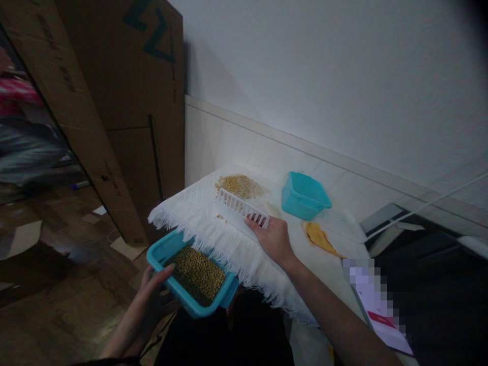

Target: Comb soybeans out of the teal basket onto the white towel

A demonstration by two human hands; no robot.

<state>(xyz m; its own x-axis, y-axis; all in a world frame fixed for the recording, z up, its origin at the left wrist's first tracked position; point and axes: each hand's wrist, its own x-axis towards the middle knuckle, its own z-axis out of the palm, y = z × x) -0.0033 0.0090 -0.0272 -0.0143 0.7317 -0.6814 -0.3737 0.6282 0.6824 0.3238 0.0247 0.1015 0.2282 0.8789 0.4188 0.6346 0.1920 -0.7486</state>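
Note:
My left hand (152, 287) grips the near left rim of a blue plastic basin (192, 307), thumb over the edge. Soybeans (198, 269) cover its bottom, with darker, smaller grains or beans along the near left side. The basin is held just below the fringed edge of a white cloth (183, 203). In my right hand (272, 239) is a white slotted plastic basket (244, 206), tipped on its side against the cloth. A pile of soybeans (238, 185) lies beyond the basket, and a few loose beans rest on the cloth near it.
A second blue basin (305, 195) stands by the wall, with a yellow cloth-like piece (322, 239) in front. Tall cardboard (125, 101) rises at the left. Dark equipment (430, 274) and a white cable are at the right. Another person's clothed leg (30, 147) shows far left.

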